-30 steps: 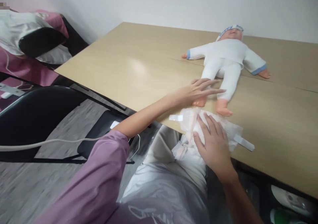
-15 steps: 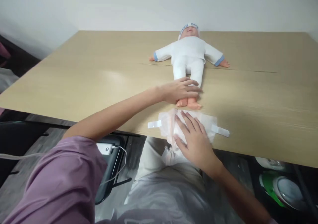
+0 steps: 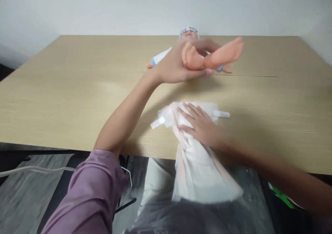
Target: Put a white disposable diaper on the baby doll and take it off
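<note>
My left hand point(image 3: 172, 66) is closed around the legs of a baby doll point(image 3: 225, 54), holding them up off the table with both bare feet showing. Behind that hand the doll lies on its back, its white sleeves with blue cuffs spread out and a printed white cap on its head. Most of the doll's torso is hidden by my hand. My right hand point(image 3: 201, 125) lies flat with spread fingers on a white diaper point(image 3: 207, 171). The diaper's end with two side tabs rests on the table, while the rest drapes over the front edge.
A wooden-topped table point(image 3: 77, 95) reaches back to a pale wall point(image 3: 124, 9). Below its front edge, a white cable point(image 3: 38, 169) runs at the left. Something green point(image 3: 281, 195) shows under the table at the right.
My left hand has taken hold of the doll's legs and raised them. The diaper has moved a little farther onto the table under my right hand, its hanging part now spread out.
</note>
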Tool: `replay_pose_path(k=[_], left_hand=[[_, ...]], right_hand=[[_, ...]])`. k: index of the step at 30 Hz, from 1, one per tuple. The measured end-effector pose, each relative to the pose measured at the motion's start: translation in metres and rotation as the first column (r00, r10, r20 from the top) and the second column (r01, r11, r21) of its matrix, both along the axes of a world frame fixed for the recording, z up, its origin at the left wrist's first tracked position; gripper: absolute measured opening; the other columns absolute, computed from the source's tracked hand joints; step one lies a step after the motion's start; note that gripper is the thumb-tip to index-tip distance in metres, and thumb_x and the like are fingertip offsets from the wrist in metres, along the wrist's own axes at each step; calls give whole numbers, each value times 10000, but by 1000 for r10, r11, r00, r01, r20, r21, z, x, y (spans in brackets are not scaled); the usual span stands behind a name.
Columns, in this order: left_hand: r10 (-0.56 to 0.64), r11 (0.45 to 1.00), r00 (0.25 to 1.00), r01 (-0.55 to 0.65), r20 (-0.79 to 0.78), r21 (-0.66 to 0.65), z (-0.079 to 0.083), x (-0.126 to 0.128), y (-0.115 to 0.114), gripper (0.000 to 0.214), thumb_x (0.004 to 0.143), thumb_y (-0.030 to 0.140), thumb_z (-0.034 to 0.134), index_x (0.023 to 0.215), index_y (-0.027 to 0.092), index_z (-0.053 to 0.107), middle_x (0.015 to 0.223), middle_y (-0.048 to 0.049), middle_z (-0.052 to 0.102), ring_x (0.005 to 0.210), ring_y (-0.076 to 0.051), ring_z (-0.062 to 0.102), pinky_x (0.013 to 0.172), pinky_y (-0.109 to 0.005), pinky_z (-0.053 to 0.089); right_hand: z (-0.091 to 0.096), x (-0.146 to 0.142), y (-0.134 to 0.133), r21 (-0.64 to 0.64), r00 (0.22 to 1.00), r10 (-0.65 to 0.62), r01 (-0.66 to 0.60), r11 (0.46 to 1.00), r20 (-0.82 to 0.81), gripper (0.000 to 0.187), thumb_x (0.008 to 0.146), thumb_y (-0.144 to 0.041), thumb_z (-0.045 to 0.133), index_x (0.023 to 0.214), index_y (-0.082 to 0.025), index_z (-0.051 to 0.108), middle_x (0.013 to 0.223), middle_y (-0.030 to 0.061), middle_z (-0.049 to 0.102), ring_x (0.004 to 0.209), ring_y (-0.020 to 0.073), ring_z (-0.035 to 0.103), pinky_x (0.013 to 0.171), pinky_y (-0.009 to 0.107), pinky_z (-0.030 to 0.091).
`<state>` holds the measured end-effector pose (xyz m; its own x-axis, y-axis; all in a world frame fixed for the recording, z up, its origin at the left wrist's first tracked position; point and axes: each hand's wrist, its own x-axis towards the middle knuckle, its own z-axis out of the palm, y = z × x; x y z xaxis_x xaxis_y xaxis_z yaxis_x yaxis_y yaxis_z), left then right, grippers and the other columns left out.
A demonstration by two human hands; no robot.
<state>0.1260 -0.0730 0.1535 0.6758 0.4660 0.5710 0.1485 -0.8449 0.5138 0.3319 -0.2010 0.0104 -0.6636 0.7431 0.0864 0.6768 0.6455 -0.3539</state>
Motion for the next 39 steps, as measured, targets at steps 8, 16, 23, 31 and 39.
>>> replay_pose_path(k=[8, 16, 23, 31, 39], left_hand=[[7, 1000, 974, -3, 226, -21, 19, -12, 15, 244, 1039, 353, 759, 1256, 243, 764, 1292, 10, 759, 1347, -261, 716, 1216, -440, 538], [182, 983, 978, -182, 99, -8, 20, -14, 9, 297, 1044, 499, 696, 1303, 357, 723, 1385, 34, 732, 1461, -329, 636, 1171, -521, 592], [62, 997, 988, -55, 140, -51, -14, -24, 0, 409, 976, 520, 813, 1249, 224, 747, 1259, -49, 768, 1260, -319, 743, 1082, -495, 598], [100, 987, 993, -91, 62, -132, -51, -16, -26, 586, 844, 719, 858, 1277, 333, 773, 1348, -67, 774, 1374, -375, 671, 1217, -568, 503], [167, 985, 977, -171, -131, -19, -89, -83, -30, 451, 954, 567, 768, 1365, 385, 728, 1389, -23, 767, 1335, -344, 678, 1238, -614, 499]], right_hand=[[-16, -28, 158, 58, 996, -37, 41, 997, -80, 676, 1136, -561, 537, 1722, -238, 438, 1852, 113, 275, 1687, 423, 254, 1373, 665, 215], [3, -36, 233, -11, 986, 4, -6, 1000, -166, 589, 1139, -586, 510, 1617, -243, 538, 1729, 37, 514, 1657, 346, 325, 1391, 603, 230], [23, 25, 135, 30, 976, -25, 33, 999, -216, 439, 1157, -480, 455, 1428, -255, 718, 1563, 94, 674, 1545, 349, 524, 1357, 612, 326], [58, 24, 59, 197, 907, -181, 271, 942, -380, 873, 1076, -603, 573, 1793, -291, 185, 1789, 96, 382, 1623, 408, 404, 1318, 652, 397], [38, 85, 88, 143, 968, 150, -122, 982, -201, 452, 1100, -407, 443, 1453, -393, 725, 1619, -14, 623, 1542, 351, 536, 1302, 607, 399]])
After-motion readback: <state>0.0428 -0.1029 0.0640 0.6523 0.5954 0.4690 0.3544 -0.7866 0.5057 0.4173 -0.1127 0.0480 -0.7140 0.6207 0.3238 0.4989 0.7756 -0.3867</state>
